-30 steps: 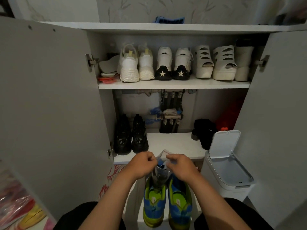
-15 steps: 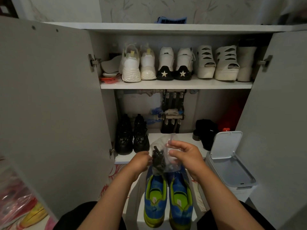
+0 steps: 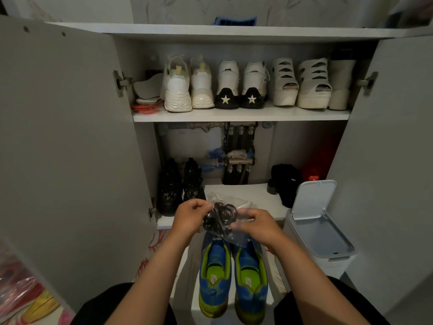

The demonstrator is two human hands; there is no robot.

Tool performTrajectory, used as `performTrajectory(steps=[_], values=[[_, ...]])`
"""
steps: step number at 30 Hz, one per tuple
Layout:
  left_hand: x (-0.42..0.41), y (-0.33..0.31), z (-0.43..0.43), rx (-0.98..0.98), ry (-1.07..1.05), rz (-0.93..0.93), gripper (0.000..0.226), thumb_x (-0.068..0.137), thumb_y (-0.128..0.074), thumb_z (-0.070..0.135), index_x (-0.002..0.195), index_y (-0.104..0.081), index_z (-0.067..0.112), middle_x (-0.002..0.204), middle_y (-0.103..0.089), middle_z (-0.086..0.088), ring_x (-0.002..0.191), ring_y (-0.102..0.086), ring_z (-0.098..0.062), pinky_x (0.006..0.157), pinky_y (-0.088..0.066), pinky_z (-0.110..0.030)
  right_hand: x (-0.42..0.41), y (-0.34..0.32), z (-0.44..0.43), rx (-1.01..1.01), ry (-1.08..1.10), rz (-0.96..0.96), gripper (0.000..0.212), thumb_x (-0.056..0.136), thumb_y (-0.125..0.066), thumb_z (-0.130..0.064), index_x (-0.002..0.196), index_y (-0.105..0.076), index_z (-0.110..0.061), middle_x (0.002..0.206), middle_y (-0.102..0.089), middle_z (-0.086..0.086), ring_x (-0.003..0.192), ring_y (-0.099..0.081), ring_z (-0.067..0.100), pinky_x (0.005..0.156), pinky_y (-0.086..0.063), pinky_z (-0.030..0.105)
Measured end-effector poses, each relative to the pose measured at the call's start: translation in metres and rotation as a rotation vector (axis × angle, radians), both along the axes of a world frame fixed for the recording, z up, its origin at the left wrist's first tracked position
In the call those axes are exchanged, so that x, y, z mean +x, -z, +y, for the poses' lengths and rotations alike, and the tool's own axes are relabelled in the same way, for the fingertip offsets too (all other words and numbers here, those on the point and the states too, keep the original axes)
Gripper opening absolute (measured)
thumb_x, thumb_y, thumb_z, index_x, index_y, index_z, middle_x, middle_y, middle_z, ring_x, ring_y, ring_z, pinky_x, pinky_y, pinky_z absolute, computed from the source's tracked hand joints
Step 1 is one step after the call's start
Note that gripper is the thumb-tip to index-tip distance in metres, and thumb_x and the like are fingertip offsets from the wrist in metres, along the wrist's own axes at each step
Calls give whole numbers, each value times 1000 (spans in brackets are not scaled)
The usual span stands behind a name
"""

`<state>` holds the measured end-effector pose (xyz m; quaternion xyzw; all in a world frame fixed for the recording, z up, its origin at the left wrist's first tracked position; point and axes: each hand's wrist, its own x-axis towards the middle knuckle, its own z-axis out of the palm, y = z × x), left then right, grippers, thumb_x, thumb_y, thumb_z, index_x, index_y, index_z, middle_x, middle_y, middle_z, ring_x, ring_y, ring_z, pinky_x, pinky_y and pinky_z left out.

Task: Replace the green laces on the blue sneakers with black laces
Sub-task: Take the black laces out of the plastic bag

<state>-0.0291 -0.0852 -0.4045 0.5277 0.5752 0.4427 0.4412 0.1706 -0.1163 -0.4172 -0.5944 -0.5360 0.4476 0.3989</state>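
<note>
An open cabinet (image 3: 70, 137) fills the view, its doors swung wide at 9 and 3 o'clock. Its upper shelf (image 3: 241, 114), at 12 o'clock, carries a row of white shoes (image 3: 201, 85) with their heels outward. A white bin (image 3: 321, 233) stands on the floor at 4 o'clock with its lid tipped up. At 6 o'clock the blue sneakers (image 3: 215, 275) sit side by side on a small white bench (image 3: 187, 277), heels toward the person and green insoles showing; their toe ends are hidden behind the hands and bag. A pair of black boots (image 3: 180, 186) stands on the lower shelf at 8 o'clock. Both hands meet just above the sneakers' toes. The left hand (image 3: 191, 216) and the right hand (image 3: 256, 225) each have their fingers curled, pinching a clear plastic bag (image 3: 230, 201) from opposite sides. The black laces (image 3: 219, 218) lie bundled in a tangle inside that bag, between the two hands and nearer the left one.
</note>
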Motion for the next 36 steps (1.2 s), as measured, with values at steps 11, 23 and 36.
performTrajectory(steps=[11,23,36], values=[[2,3,-1,-58,203,-43,9,90,-71,23,90,-77,16,82,-76,0,76,-71,-13,72,-58,-29,-20,10,1,10,-34,-59,10,77,-85,-17,77,-75,-21,66,-74,-6,59,-69,5,51,-51,18],[-17,8,9,195,-167,388,11,96,-58,16,99,-69,19,88,-67,3,77,-60,-11,58,-39,-22,4,12,2,-81,67,-230,11,86,-76,-20,93,-72,-13,81,-74,4,73,-73,20,62,-59,32],[-13,0,3,456,125,539,14,93,-62,25,99,-69,35,97,-59,18,90,-57,-1,75,-44,-15,11,17,-6,-296,-339,-701,29,75,-83,-35,98,-74,-19,100,-72,-2,92,-67,13,80,-54,26]])
